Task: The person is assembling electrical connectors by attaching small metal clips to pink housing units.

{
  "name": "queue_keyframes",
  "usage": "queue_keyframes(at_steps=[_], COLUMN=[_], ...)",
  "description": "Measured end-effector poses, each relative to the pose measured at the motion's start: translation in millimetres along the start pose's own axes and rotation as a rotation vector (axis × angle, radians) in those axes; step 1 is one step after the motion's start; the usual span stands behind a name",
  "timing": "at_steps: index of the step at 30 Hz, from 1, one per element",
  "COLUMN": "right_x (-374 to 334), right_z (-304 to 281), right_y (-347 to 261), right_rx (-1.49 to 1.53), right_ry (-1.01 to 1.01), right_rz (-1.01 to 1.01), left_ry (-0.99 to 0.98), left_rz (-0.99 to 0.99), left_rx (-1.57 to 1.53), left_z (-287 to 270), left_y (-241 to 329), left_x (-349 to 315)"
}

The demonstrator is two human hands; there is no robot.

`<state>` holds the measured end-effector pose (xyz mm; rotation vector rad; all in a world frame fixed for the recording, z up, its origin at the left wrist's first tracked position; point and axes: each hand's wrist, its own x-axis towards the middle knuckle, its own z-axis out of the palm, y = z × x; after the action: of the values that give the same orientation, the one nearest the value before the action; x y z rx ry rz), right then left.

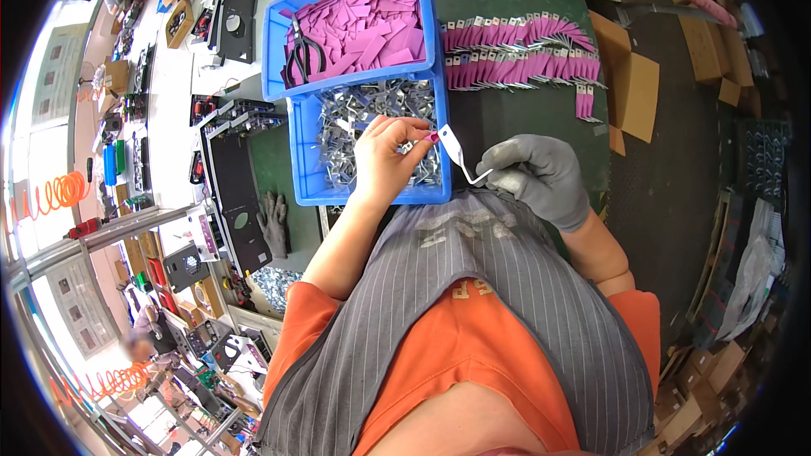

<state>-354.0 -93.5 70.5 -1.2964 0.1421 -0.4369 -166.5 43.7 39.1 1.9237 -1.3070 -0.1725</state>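
Observation:
My bare left hand (387, 156) pinches a small pink strip (434, 138) between thumb and fingertips, right beside the flat holed end of a bent metal bracket (453, 147). My right hand (541, 176), in a grey glove, closes on the bracket's hooked lower end. Under my left hand stands a blue bin (306, 160) of loose metal brackets. Behind it, another blue bin (272, 42) is heaped with pink strips (380, 21), and black-handled snips (302, 57) lie on them. Overlapping rows of brackets with pink strips on them (519, 34) lie to the right of the bins.
The rows lie on a dark green tabletop (498, 110). A spare grey glove (273, 224) rests left of the bins, near black metal panels (232, 203). An open cardboard box (635, 93) stands past the table's right edge. A blurred person (144, 329) is far left.

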Motion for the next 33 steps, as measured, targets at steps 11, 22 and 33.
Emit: queue_keyframes(at_steps=[11, 22, 33], right_x=[23, 39, -22], right_z=[-24, -35, -123], right_y=[-8, 56, 114], right_rx=[-0.436, -0.322, -1.422], right_ry=[-0.413, -0.372, 0.265], right_rz=[-0.128, 0.194, -0.025], left_ry=[-0.354, -0.555, -0.326], left_rz=[-0.107, 0.203, -0.235], left_rx=[-0.110, -0.097, 0.086], left_z=[-8, 8, 14], left_y=[1, -8, -27], left_x=[2, -4, -27])
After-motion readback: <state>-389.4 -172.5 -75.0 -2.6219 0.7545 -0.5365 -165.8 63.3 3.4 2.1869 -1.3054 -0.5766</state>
